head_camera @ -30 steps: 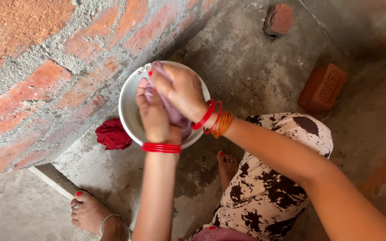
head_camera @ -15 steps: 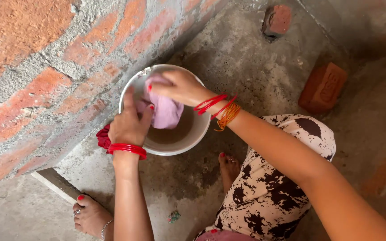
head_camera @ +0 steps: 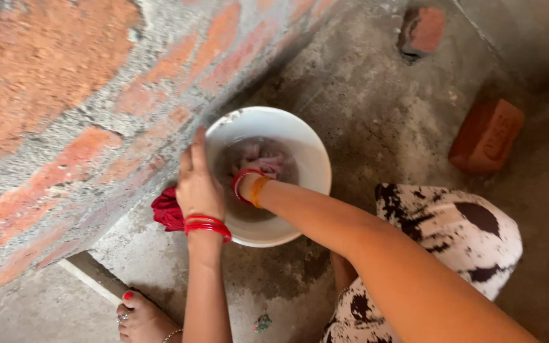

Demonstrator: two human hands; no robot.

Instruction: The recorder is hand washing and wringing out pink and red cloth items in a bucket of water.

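Washing pink cloth (head_camera: pixel 263 159) in round white plastic basin (head_camera: pixel 309 152), frame centre.
Right hand (head_camera: pixel 257 166) sunk in murky water, grip impossible to tell; left hand (head_camera: pixel 198 181) flat, open on basin's left rim, beside crumpled red cloth (head_camera: pixel 168 211).

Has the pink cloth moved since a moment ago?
Yes. The pink cloth has gone down from above the white bowl's rim into the water, pressed under by the right hand.
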